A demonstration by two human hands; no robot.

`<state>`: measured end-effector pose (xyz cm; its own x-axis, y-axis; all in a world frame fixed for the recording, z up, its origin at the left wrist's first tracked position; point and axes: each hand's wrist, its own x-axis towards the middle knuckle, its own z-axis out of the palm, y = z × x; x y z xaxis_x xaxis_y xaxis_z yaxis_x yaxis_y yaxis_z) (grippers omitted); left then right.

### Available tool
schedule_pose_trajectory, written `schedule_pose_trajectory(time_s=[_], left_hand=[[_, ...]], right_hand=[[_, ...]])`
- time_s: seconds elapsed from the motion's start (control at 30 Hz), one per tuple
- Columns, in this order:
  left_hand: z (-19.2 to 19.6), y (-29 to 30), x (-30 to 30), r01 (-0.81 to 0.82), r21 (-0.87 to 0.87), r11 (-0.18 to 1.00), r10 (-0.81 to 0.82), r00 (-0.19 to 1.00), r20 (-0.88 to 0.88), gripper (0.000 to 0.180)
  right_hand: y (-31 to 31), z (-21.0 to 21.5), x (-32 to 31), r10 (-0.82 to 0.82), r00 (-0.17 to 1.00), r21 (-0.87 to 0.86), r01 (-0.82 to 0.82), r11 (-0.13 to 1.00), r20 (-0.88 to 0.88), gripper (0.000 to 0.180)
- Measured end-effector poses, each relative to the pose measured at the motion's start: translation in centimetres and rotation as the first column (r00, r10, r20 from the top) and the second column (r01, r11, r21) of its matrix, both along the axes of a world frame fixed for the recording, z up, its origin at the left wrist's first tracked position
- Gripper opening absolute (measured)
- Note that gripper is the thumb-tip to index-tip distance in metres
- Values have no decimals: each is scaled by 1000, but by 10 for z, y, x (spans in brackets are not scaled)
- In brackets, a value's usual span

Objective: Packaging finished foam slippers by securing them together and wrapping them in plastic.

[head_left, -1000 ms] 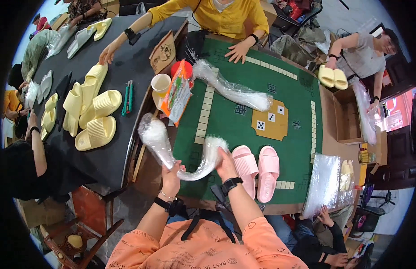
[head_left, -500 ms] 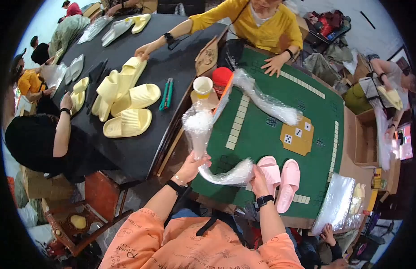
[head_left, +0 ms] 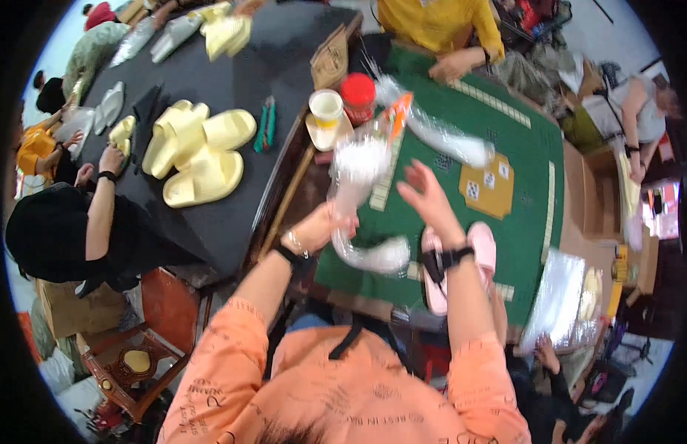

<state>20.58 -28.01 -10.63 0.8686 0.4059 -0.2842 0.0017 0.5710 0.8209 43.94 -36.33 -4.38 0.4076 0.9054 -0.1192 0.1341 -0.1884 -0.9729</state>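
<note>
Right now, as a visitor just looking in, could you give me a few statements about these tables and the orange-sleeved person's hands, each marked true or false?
1. The left hand holds a clear plastic bundle. True.
2. Both hands grip that bundle. False: the right hand is open and holds nothing.
3. Two pink slippers lie on the green tabletop. True.
4. All the footwear here is pink. False: yellow slippers lie on the black table.
5. A red-lidded container stands beside a white cup. True.

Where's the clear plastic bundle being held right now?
In the head view, the plastic bundle is in the left hand, left of the pink slippers.
</note>
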Motion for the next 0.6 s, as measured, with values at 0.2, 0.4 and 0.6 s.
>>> schedule_pose_trajectory(time_s=[0.2,0.4,0.6], left_hand=[[31,28,27,-3,32,999,-1,993,115,16],[59,23,46,-128,-57,990,136,975,175,14],[109,54,28,288,172,942,-282,958,-58,20]], right_hand=[[-33,-26,8,614,789,-214,-597,773,14,73],[-68,-35,-13,472,780,-262,-394,881,412,49],[-178,-53,21,-335,856,-226,444,867,393,20]])
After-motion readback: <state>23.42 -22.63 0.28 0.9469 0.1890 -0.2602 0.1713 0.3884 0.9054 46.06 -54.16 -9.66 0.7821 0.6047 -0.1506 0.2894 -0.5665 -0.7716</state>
